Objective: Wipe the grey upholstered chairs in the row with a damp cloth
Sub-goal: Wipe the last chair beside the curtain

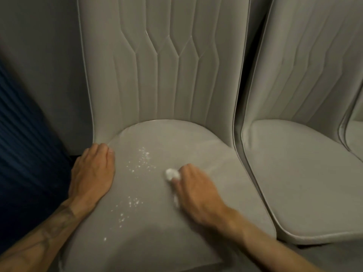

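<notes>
A grey upholstered chair (163,228) fills the middle of the view, its stitched backrest rising behind the seat. White crumbs (142,160) lie scattered over the left half of the seat. My right hand (196,191) presses on the seat's middle, shut on a small white wad of cloth (171,173) that shows past the fingertips. My left hand (93,173) lies flat on the seat's left edge, fingers together, holding nothing.
A second grey chair (306,185) stands close on the right, and the edge of a third (355,134) shows at the far right. A dark blue ribbed surface (25,154) fills the left side. A grey wall is behind.
</notes>
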